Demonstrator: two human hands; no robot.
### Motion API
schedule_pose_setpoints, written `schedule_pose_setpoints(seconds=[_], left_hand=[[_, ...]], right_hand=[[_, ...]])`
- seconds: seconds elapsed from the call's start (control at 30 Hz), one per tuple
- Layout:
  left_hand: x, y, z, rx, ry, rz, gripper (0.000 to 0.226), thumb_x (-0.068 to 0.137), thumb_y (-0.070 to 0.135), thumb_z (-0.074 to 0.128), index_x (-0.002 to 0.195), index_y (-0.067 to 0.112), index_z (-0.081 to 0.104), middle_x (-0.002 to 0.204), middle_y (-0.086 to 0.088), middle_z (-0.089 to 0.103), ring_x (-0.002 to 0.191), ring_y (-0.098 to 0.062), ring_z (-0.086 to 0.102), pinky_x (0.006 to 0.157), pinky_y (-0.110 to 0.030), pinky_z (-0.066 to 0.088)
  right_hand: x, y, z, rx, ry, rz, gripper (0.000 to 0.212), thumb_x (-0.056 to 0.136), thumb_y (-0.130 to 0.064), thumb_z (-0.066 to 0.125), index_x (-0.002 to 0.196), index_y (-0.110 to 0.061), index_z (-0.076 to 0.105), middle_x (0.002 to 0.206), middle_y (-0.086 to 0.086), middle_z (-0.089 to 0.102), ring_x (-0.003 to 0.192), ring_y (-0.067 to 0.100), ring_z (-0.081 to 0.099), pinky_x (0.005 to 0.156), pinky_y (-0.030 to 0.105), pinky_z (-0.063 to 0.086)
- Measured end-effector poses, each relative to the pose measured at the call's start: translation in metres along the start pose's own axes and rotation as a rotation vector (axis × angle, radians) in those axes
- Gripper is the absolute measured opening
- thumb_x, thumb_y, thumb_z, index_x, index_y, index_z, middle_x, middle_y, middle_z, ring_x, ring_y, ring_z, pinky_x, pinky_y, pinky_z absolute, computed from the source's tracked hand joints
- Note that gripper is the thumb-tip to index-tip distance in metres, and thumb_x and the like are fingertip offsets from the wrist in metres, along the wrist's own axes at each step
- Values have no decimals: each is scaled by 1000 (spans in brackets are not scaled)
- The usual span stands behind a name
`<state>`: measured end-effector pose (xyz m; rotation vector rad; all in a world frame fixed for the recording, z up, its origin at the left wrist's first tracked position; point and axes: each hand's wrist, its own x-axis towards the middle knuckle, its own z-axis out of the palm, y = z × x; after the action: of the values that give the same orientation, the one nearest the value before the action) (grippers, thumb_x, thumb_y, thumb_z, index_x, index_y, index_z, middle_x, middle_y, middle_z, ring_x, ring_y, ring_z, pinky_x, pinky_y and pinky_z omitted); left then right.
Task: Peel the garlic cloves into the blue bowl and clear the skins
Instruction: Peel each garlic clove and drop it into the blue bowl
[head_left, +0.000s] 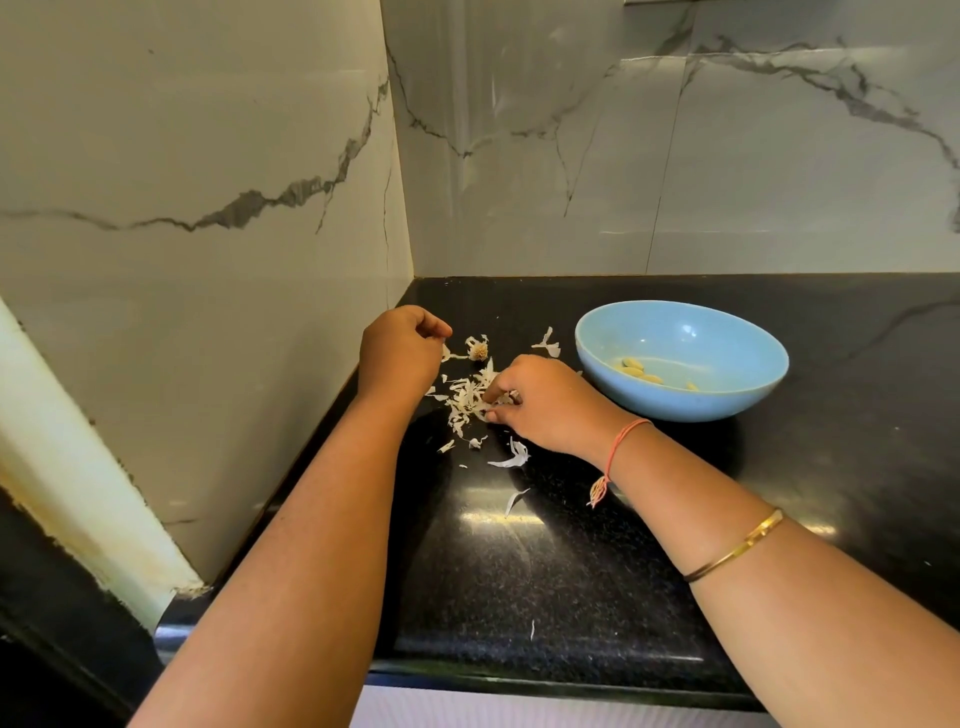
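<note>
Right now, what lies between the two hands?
In the head view, loose garlic skins and a dry root stub lie on the black counter between left hand and right hand.

skins (470, 397) left of bowl (727, 400), cloves (641, 371) inside

Home kitchen. Black speckled polished stone bench (545, 571) with a rounded near edge, set into a corner. Glossy marble-look wall tiles (519, 130) with grey veins on the left and far sides. Food prep on the bench: blue bowl (675, 405) holding peeled garlic cloves (634, 370), with papery skins (467, 397) scattered left of it. Pale cabinet front (519, 712) below the near edge.
</note>
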<state>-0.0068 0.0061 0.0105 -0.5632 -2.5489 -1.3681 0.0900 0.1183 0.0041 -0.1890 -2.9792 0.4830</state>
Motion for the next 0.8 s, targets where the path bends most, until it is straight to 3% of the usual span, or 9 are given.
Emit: schedule_pose_setpoints(seconds=[0.13,0.2,0.47,0.7,0.8], left_hand=[[1,0,1,24,-53,-25,15,91,5,57,98,12,68,105,-9,67,95,-21,63,83,-30,50],[1,0,1,25,-73,-30,14,91,6,57,97,14,67,103,-7,66,90,-18,60,78,-27,48],[2,1,-1,9,-111,-13,12,88,9,64,98,14,66,98,-2,63,89,-14,57,74,-25,43],[-2,8,-10,-211,-221,29,12,86,10,66,91,20,65,90,3,64,85,-12,60,75,-25,51],[-3,10,-8,-175,-280,82,14,86,8,66,89,21,64,84,6,63,81,-10,60,75,-23,51]], right_hand=[[2,-1,-5,-51,-32,17,27,92,-11,52,116,-11,64,117,9,60,108,28,57,89,31,44],[0,1,-5,-3,86,-24,24,91,-8,50,107,-11,67,107,8,64,102,27,59,83,29,44],[-1,7,-8,221,490,-99,17,90,-6,58,100,-10,71,106,6,65,94,19,60,79,24,44],[-1,9,-10,266,576,-123,13,86,-4,62,90,-11,72,93,7,65,80,16,56,69,23,42],[0,10,-12,283,594,-109,11,85,-5,62,88,-11,72,93,7,65,81,16,57,67,20,43]])
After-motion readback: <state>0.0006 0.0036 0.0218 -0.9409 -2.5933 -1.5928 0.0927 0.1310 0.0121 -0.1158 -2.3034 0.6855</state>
